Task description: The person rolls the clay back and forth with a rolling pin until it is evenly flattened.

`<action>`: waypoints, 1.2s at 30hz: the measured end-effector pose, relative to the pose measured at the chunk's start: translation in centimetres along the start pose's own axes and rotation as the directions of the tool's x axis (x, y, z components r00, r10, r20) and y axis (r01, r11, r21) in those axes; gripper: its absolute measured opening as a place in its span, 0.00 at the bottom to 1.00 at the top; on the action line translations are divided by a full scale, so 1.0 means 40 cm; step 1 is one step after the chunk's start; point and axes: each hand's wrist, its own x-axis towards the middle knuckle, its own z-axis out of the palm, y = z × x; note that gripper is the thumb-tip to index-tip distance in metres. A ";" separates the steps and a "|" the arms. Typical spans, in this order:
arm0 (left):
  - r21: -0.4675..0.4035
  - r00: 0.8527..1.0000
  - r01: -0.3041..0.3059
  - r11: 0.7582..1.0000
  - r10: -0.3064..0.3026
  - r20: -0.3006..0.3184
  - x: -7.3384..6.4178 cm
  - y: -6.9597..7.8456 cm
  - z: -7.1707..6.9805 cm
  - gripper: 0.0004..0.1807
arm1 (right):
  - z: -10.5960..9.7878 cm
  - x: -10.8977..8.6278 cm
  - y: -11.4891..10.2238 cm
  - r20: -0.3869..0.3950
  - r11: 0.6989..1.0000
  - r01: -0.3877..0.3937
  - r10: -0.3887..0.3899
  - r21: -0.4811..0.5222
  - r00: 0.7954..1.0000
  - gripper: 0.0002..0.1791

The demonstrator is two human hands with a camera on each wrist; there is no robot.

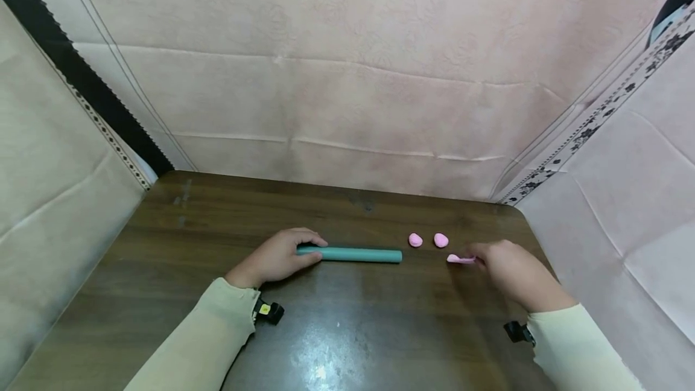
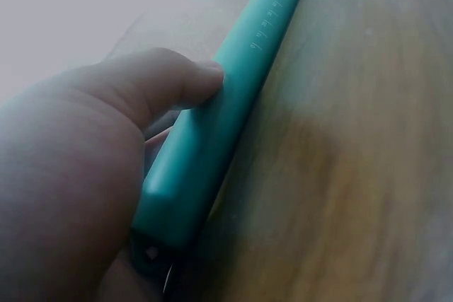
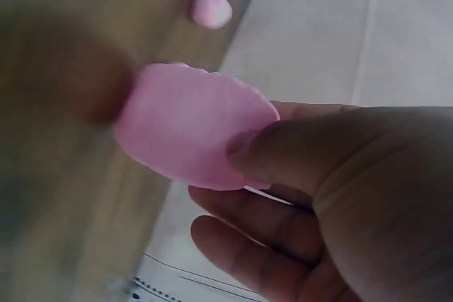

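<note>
Right hand (image 1: 514, 273) pinches thin pink sheet (image 3: 184, 125) by edge, lower right of head frame, spare fingers loose; left hand (image 1: 283, 255) curled round teal rod (image 1: 361, 255), left end, lower centre. Pink lumps (image 1: 415, 240) up-left of sheet. Light pinch should avoid tearing; steady grip should prevent rolling

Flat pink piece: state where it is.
In the head view, the right hand pinches the flat pink piece, right of the teal cylinder, below and right of two round pink lumps.
</note>
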 end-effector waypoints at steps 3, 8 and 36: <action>0.002 1.000 -0.002 1.000 0.002 -0.003 0.003 0.001 0.000 0.17 | 0.031 -0.026 -0.010 -0.003 1.000 0.015 -0.015 -0.007 1.000 0.12; -0.005 1.000 -0.001 1.000 0.001 -0.004 0.004 0.009 -0.004 0.16 | 0.094 -0.067 -0.024 -0.083 0.994 0.094 -0.099 -0.061 0.992 0.16; -0.001 1.000 0.009 1.000 -0.009 -0.024 -0.012 0.006 0.011 0.15 | 0.154 0.101 -0.036 -0.080 0.964 -0.177 0.196 0.198 0.977 0.32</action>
